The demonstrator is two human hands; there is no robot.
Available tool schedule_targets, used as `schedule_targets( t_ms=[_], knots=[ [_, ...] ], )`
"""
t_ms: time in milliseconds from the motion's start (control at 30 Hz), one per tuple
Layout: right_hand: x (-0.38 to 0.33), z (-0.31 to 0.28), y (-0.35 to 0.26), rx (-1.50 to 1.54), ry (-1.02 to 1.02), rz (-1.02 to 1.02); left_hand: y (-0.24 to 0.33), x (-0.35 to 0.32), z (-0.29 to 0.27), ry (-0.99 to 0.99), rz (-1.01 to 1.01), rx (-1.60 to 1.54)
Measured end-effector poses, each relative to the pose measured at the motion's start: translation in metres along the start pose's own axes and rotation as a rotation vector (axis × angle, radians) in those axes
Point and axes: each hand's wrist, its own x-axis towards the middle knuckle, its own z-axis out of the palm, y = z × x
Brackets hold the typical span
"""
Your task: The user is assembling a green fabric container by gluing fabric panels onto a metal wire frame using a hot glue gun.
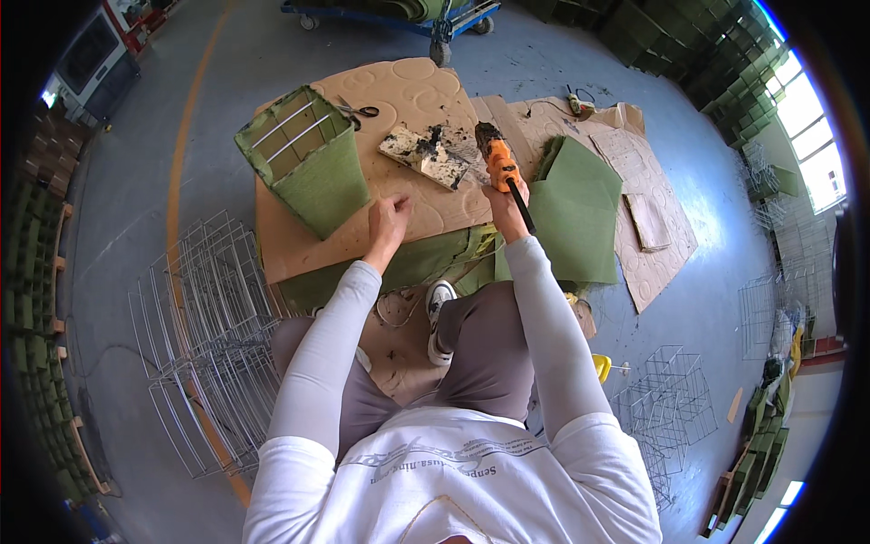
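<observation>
My right hand [508, 207] grips an orange hot glue gun [500, 161]. Its nozzle end, dirtied black, points away from me, and a black stick [522, 207] sticks out of its back. My left hand [390, 224] is closed, fingertips together, just above the cardboard; what it holds, if anything, is hidden. Beside it, to the left, lies a green felt box [328, 179] with metal wires across its open end. A pale board [426, 163] smeared with black residue lies between the box and the glue gun. Scissors [365, 111] rest behind the box.
Cardboard [399, 86] covers the work surface. Green felt sheets [580, 213] lie at the right, near another tool [580, 104]. Wire frames [213, 335] are piled on the left floor, with more frames [666, 408] at the right. A blue cart [417, 23] stands beyond.
</observation>
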Motion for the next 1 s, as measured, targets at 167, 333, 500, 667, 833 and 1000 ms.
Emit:
schedule_targets(
  t_ms=[167, 333, 500, 667, 833, 1000],
  knots=[
    [0.003, -0.004, 0.013, -0.023, 0.054, -0.051, 0.014, -0.006, 0.015, -0.077, -0.042, 0.038],
    [-0.001, 0.01, 0.015, -0.195, 0.013, -0.118, 0.019, 0.003, 0.015, -0.209, -0.045, 0.06],
    [0.0, 0.014, -0.011, -0.267, 0.005, -0.298, 0.027, 0.013, -0.011, -0.278, 0.077, 0.08],
    [0.013, 0.012, -0.012, -0.252, -0.06, -0.194, 0.018, 0.031, -0.015, -0.191, 0.005, 0.074],
    [0.028, 0.021, 0.003, -0.242, -0.058, -0.253, -0.007, 0.06, 0.029, 0.07, 0.013, 0.036],
    [0.047, 0.021, 0.002, -0.244, -0.125, -0.278, -0.003, 0.066, 0.066, 0.223, 0.031, -0.124]
  ],
)
